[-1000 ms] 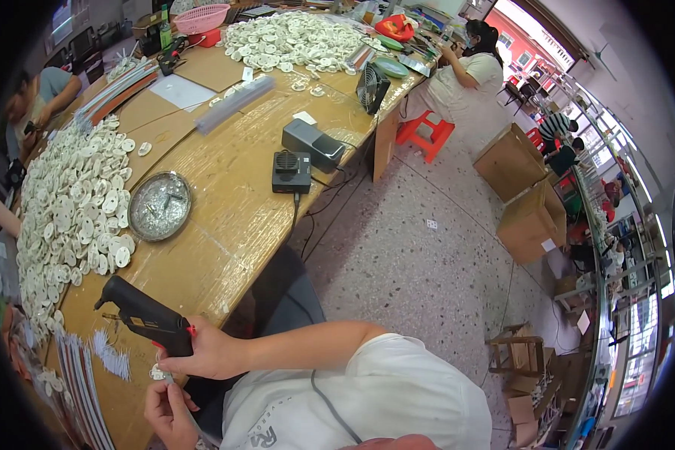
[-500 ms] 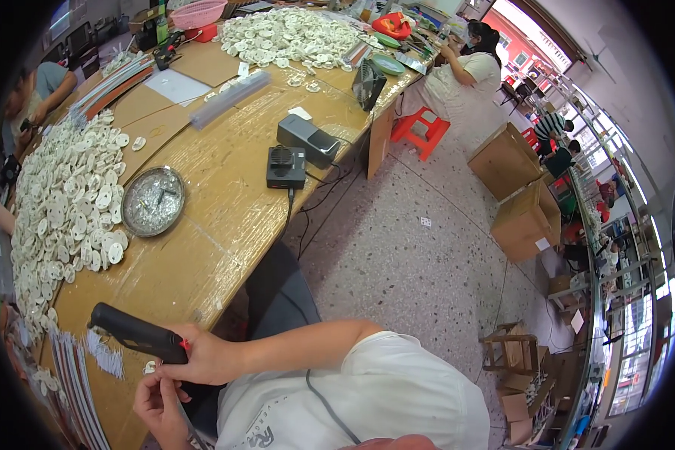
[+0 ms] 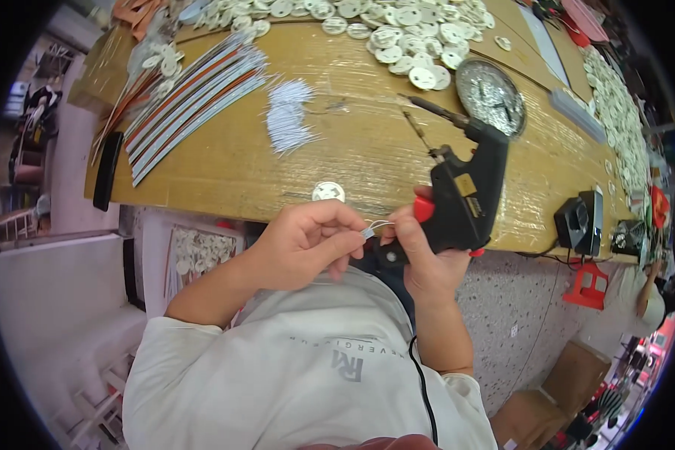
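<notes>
My right hand (image 3: 426,251) grips a black soldering gun (image 3: 469,191) with a red trigger, its thin tip pointing up and left over the table. My left hand (image 3: 311,244) pinches a small pale piece (image 3: 367,232) between thumb and forefinger. Two thin white wires (image 3: 381,223) loop from that piece to the thumb and finger of my right hand, which also pinch them. Just beyond my left hand, a white round disc (image 3: 328,192) lies at the table's near edge. The hands are close together, above my lap.
On the table lie a bundle of long strips (image 3: 195,101), a heap of short white wires (image 3: 289,116), piled white discs (image 3: 420,37) and a round metal dish (image 3: 491,94). At the right stand a black device (image 3: 577,221) and a red stool (image 3: 589,285). Cardboard boxes (image 3: 551,397) rest on the floor.
The view has swung left, bringing the table in front of me. My right hand still holds the soldering gun. Both hands remain close together, and the wired piece now shows clearly.
</notes>
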Demonstrator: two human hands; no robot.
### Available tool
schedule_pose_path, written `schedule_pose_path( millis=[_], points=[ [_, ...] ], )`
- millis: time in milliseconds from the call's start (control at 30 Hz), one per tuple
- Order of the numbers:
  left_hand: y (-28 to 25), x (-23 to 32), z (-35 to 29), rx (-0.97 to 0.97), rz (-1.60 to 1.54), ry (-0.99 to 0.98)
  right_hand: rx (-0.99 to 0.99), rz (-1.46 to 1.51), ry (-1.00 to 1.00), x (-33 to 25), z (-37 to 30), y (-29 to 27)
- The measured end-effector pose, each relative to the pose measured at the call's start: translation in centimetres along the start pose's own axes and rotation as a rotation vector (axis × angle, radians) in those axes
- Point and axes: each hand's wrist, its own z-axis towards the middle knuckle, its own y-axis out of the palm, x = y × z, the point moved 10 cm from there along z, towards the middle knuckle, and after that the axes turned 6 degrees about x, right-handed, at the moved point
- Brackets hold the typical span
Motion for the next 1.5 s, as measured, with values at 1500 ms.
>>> schedule_pose_path(
  millis=[1500],
  points=[
    [-1.8,4.6,-3.1,0.105,0.531,0.689,-0.265,-0.269,0.047,0.7,-0.8,3.9]
  ],
)
